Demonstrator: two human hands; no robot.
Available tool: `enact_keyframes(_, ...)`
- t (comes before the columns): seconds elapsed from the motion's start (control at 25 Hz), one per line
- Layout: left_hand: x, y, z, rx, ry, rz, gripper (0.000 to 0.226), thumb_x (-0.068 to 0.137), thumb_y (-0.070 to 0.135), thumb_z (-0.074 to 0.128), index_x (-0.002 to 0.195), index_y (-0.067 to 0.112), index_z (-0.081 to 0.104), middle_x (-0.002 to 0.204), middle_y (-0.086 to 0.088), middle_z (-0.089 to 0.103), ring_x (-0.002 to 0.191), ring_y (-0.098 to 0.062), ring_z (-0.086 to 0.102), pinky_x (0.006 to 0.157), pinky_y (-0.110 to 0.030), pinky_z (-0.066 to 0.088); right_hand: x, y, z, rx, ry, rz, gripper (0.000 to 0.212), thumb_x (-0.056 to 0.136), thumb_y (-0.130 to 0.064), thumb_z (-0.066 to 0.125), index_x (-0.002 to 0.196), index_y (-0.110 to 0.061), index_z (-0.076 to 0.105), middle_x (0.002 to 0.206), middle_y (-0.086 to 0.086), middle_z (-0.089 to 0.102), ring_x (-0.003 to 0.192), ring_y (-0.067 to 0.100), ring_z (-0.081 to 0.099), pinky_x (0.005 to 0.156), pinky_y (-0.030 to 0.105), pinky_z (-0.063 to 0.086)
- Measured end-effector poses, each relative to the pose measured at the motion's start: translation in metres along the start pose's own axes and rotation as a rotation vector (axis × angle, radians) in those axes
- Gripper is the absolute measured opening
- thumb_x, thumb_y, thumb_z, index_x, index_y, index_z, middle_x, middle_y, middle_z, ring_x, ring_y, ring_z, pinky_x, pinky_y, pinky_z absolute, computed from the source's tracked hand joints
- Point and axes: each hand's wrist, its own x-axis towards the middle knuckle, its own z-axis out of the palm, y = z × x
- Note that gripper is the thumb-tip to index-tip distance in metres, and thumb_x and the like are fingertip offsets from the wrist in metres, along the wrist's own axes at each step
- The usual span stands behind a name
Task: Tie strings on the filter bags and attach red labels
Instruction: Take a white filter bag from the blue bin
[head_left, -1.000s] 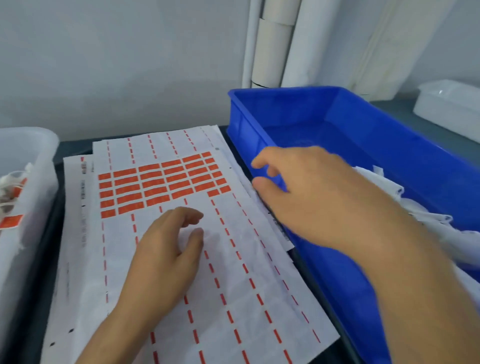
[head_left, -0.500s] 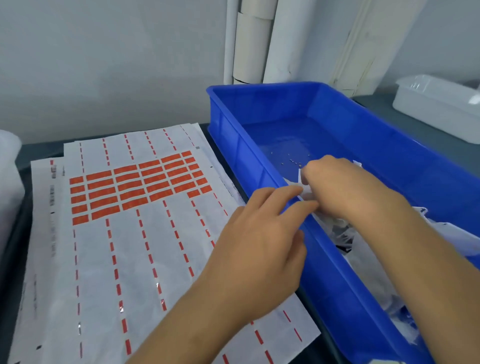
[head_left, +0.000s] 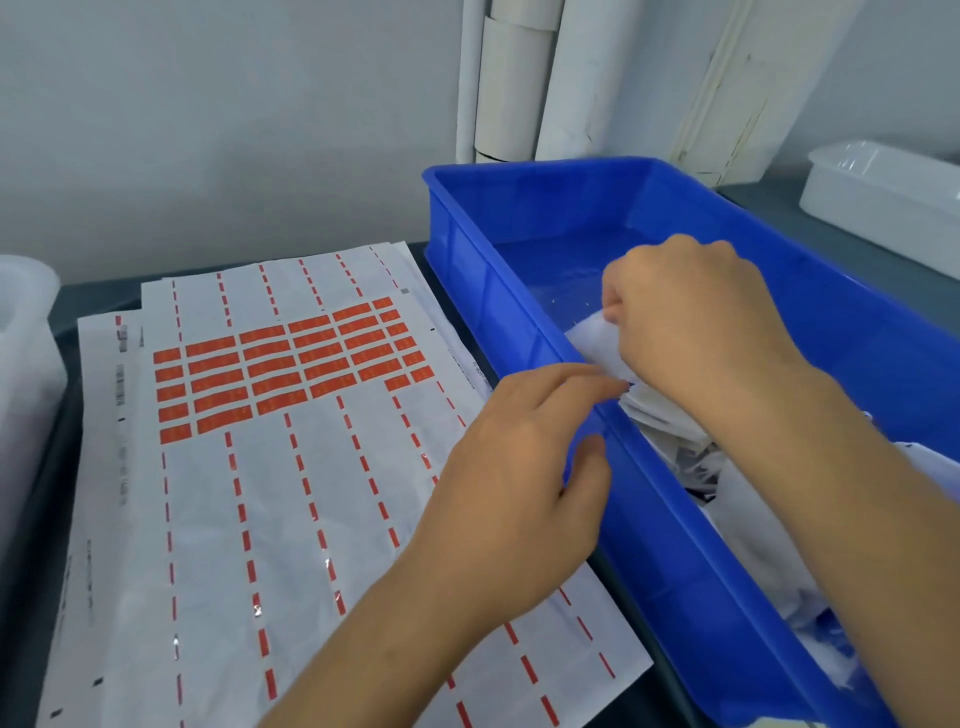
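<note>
Risk, bag pick: the right hand (head_left: 696, 332) is inside the blue bin (head_left: 524, 322), fingers curled and pinching a white filter bag (head_left: 597, 343) at its upper edge. The bags (head_left: 753, 499) lie heaped and overlapping along the bin's near side, so a lift could likely drag a second bag along, or the thin fabric could slip from a pinch taken so near the edge.

Risk, left hand: the left hand (head_left: 519, 483) hovers over the bin's near wall, fingers relaxed and extended toward the pinched bag, holding nothing. Whether its fingertips touch the bag cannot be told. Its wrist passes over the label sheet (head_left: 260, 519); a careless sweep could shift or crease the sheet.

Risk, labels: the red labels (head_left: 291, 364) occupy only the sheet's upper block; the rows below appear already peeled. Supply looks limited.

Item, filter bag: white, thin, soft, creased; the held one lies partly lifted against the bin's inner wall. No string is visible on it. Dark print or shadow shows among the heap, too blurred to tell.

Location: sheet flat on the dark counter (head_left: 78, 296), just left of the bin.
</note>
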Motion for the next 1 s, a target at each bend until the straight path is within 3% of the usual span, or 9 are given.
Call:
enact_keyframes(0.12, 0.004, -0.002, -0.011, -0.153, 0.130, -0.121, 0.047, 0.105, 0.047, 0.051, 0.149, 0.049, 0.035, 0.138, 0.044, 0.042, 0.132, 0.019, 0.039, 0.099, -0.008, 0.042, -0.002, -0.011, -0.032, 0.012, 0.100, -0.072, 0.016, 0.090, -0.003, 0.061, 0.100, -0.016, 0.061, 0.075, 0.005, 0.047, 0.063, 0.022, 0.038, 0.057, 0.033, 0.028)
enact_keyframes(0.2, 0.009, -0.005, -0.022, -0.278, 0.230, -0.178, 0.060, 0.102, 0.050, 0.055, 0.156, 0.042, 0.030, 0.151, 0.035, 0.041, 0.136, 0.012, 0.043, 0.106, -0.027, 0.050, -0.002, -0.022, -0.055, 0.027, 0.196, -0.162, 0.017, 0.089, -0.002, 0.059, 0.099, -0.015, 0.063, 0.083, 0.009, 0.056, 0.070, 0.029, 0.048, 0.060, 0.034, 0.030)
enact_keyframes(0.32, 0.012, -0.015, -0.043, -0.417, 0.302, -0.211, 0.072, 0.097, 0.054, 0.056, 0.160, 0.035, 0.028, 0.155, 0.026, 0.042, 0.138, 0.007, 0.045, 0.105, -0.028, 0.051, -0.001, -0.046, -0.081, 0.073, 0.180, -0.372, 0.008, 0.091, -0.013, 0.065, 0.097, -0.015, 0.069, 0.089, 0.010, 0.066, 0.079, 0.035, 0.062, 0.063, 0.035, 0.036)
enact_keyframes(0.4, 0.007, -0.027, -0.058, -0.435, 0.319, -0.191, 0.053, 0.102, 0.044, 0.059, 0.151, 0.030, 0.045, 0.139, 0.025, 0.058, 0.127, 0.004, 0.057, 0.095, -0.019, 0.053, 0.001, -0.066, -0.083, 0.110, 0.121, -0.543, 0.009, 0.087, -0.015, 0.068, 0.095, -0.019, 0.071, 0.082, 0.004, 0.066, 0.082, 0.033, 0.067, 0.062, 0.032, 0.039)
enact_keyframes(0.48, -0.008, -0.044, -0.070, -0.333, 0.343, -0.216, 0.019, 0.102, 0.040, 0.060, 0.120, 0.034, 0.065, 0.104, 0.024, 0.070, 0.096, 0.003, 0.067, 0.076, -0.010, 0.051, 0.004, -0.084, -0.072, 0.247, 0.046, -0.649, 0.017, 0.087, -0.011, 0.068, 0.090, -0.027, 0.070, 0.075, -0.008, 0.058, 0.077, 0.019, 0.063, 0.056, 0.030, 0.038)
enact_keyframes(0.56, -0.032, -0.062, -0.076, -0.257, 0.348, -0.308, 0.013, 0.098, 0.044, 0.061, 0.094, 0.035, 0.069, 0.079, 0.017, 0.069, 0.071, -0.004, 0.063, 0.060, -0.013, 0.047, 0.007, -0.105, -0.049, 0.389, -0.070, -0.716, 0.018, 0.093, -0.013, 0.066, 0.091, -0.030, 0.071, 0.078, -0.014, 0.056, 0.076, 0.004, 0.057, 0.058, 0.021, 0.038)
enact_keyframes(0.68, -0.062, -0.088, -0.077, -0.263, 0.377, -0.476, 0.024, 0.095, 0.043, 0.064, 0.085, 0.023, 0.072, 0.074, 0.003, 0.070, 0.068, -0.017, 0.064, 0.056, -0.027, 0.050, 0.003, -0.129, -0.007, 0.668, -0.245, -0.678, 0.006, 0.097, -0.037, 0.066, 0.103, -0.036, 0.068, 0.089, -0.019, 0.057, 0.082, 0.002, 0.058, 0.068, 0.026, 0.046)
enact_keyframes(0.8, -0.074, -0.105, -0.080, -0.431, 0.511, -0.615, 0.016, 0.096, 0.039, 0.067, 0.095, 0.025, 0.075, 0.086, 0.010, 0.077, 0.080, -0.010, 0.074, 0.061, -0.015, 0.055, -0.002, -0.143, 0.035, 0.753, -0.359, -0.579, 0.021, 0.094, -0.052, 0.065, 0.110, -0.040, 0.060, 0.101, -0.022, 0.060, 0.086, 0.002, 0.060, 0.068, 0.020, 0.044)
enact_keyframes(1.0, -0.073, -0.111, -0.087, -0.507, 0.573, -0.625, 0.012, 0.101, 0.025, 0.065, 0.110, 0.023, 0.073, 0.099, 0.015, 0.077, 0.095, -0.004, 0.072, 0.065, -0.009, 0.054, -0.010, -0.161, 0.070, 0.992, -0.139, -0.454, 0.019, 0.099, -0.049, 0.060, 0.089, -0.034, 0.064, 0.086, -0.030, 0.063, 0.090, -0.012, 0.062, 0.070, 0.004, 0.043)
